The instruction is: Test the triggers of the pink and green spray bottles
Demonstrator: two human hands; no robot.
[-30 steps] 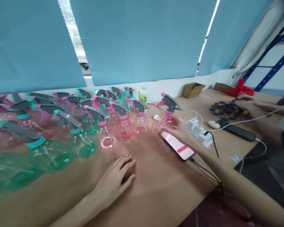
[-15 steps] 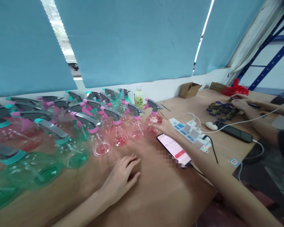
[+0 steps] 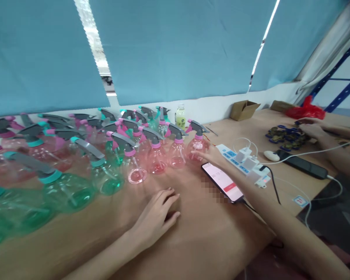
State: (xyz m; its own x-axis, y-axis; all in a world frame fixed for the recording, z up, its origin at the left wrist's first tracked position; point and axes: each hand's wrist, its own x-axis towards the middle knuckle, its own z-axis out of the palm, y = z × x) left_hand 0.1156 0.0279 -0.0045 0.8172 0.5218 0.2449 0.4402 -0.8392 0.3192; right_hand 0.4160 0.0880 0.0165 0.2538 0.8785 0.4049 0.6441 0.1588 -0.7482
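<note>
Seemingly, your right hand (image 3: 214, 156) steadies the rightmost pink bottle (image 3: 195, 144), its grip unclear; your left hand (image 3: 156, 214) rests empty; drawing back calls for clearing the phone (image 3: 222, 182).

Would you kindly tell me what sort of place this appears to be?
Probably a workroom or small workshop: many similar spray bottles crowd the table, a co-worker's hands show farther right, and a blue metal frame stands beyond.

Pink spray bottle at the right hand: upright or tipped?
Upright: the pink spray bottle stands base down on the table, spray head on top. Whether the right hand grips it, I cannot tell.
</note>
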